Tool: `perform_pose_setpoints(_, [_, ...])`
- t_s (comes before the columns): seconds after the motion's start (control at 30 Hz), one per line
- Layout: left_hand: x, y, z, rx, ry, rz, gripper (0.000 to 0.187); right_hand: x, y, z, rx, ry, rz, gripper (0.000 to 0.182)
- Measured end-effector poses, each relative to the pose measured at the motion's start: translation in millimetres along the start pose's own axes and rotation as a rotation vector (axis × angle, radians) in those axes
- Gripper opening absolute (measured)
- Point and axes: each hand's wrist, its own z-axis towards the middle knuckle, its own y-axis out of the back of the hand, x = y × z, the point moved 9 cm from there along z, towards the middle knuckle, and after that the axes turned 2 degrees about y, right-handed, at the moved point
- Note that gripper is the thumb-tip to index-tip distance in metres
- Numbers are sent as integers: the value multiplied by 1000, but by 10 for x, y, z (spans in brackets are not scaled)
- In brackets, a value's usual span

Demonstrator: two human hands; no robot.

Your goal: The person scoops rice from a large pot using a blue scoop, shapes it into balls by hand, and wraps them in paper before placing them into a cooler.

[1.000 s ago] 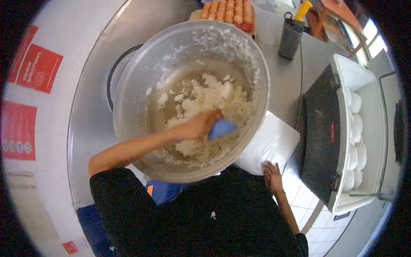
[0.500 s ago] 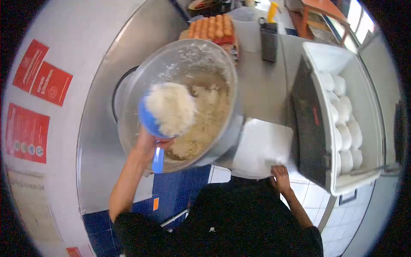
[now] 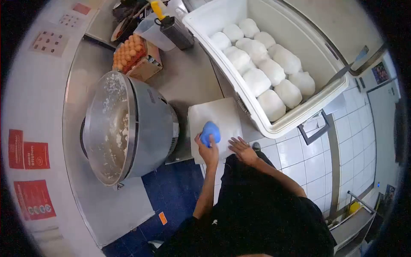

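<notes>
My left hand (image 3: 208,150) is closed on a blue scoop (image 3: 210,130), which is tipped over low above a stack of white paper sheets (image 3: 219,109); whether rice lies under it is hidden. At the right edge of the stack, my right hand (image 3: 243,151) rests with its fingers spread, holding nothing. To the left stands a large grey rice cooker (image 3: 152,128) with a wide opening. Cooked rice (image 3: 121,138) shows inside it, with bits stuck to the wall.
A white cooler box (image 3: 261,124) at upper right holds several white wrapped bundles (image 3: 270,71). Behind the cooker are eggs (image 3: 129,52) on a cardboard box (image 3: 149,64), a clear plastic tub (image 3: 153,32) and a black holder (image 3: 177,34) with a yellow handle in it.
The scoop, heaped with rice over the cooker before, has moved right and been turned over above the paper. My right hand has opened out on the sheets. The view has turned right.
</notes>
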Motion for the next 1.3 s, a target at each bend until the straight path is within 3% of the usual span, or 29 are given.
perform_pose_setpoints(0.07, [-410,-252,-138,-90,-776,771,56,21,-21,-27,-53,4,43,47])
perform_pose_setpoints(0.1, [-427,-245,-136,-91,-774,783,56,5,21,-13,-72,-8,73,48])
perform_pose_setpoints(0.2, [-77,-339,55,124,-340,965,66,-50,17,-16,-127,-46,104,47])
perform_pose_setpoints(0.23, [-135,-329,-3,137,-320,980,66,-74,-89,-53,-103,-84,109,46])
perform_pose_setpoints(0.33, [-139,-443,26,208,-283,1031,67,-66,-90,-101,-110,-113,123,45])
perform_pose_setpoints(0.4, [-124,-506,57,187,-383,848,66,-27,81,-23,-52,-128,138,46])
perform_pose_setpoints(0.5, [23,-581,290,217,-224,844,65,-113,27,-35,-97,-145,144,47])
perform_pose_setpoints(0.6, [0,-602,394,198,-216,879,65,-227,-314,-160,-71,-136,134,44])
perform_pose_setpoints(0.63, [1,-598,404,184,-238,837,68,-280,-652,-261,-147,101,-404,42])
perform_pose_setpoints(0.73, [-69,-508,373,127,-316,777,66,-81,-204,-108,-73,-127,37,35])
perform_pose_setpoints(0.77, [-58,-435,333,166,-224,705,60,-63,-148,-97,-45,-108,29,35])
perform_pose_setpoints(0.87, [-219,-262,176,48,-374,468,53,-16,63,9,-25,-95,52,36])
perform_pose_setpoints(0.93, [-297,-152,85,15,-372,433,53,114,223,47,-8,-71,91,36])
perform_pose_setpoints(1.0, [-553,-82,62,-7,-386,394,52,93,313,110,35,-190,342,37])
perform_pose_setpoints(1.07, [-1117,101,-167,-32,-433,316,56,113,320,171,60,-198,322,35])
perform_pose_setpoints(1.13, [-1917,446,-490,-116,-661,358,60,232,511,261,-63,-48,335,38])
perform_pose_setpoints(1.2, [-2717,903,-792,-324,-877,471,63,269,486,352,-7,22,203,46])
perform_pose_setpoints(1.27, [-3346,1298,-828,-392,-915,298,59,352,371,421,52,100,95,54])
perform_pose_setpoints(1.3, [-3591,1471,-685,-432,-766,500,54,294,321,457,76,73,31,58])
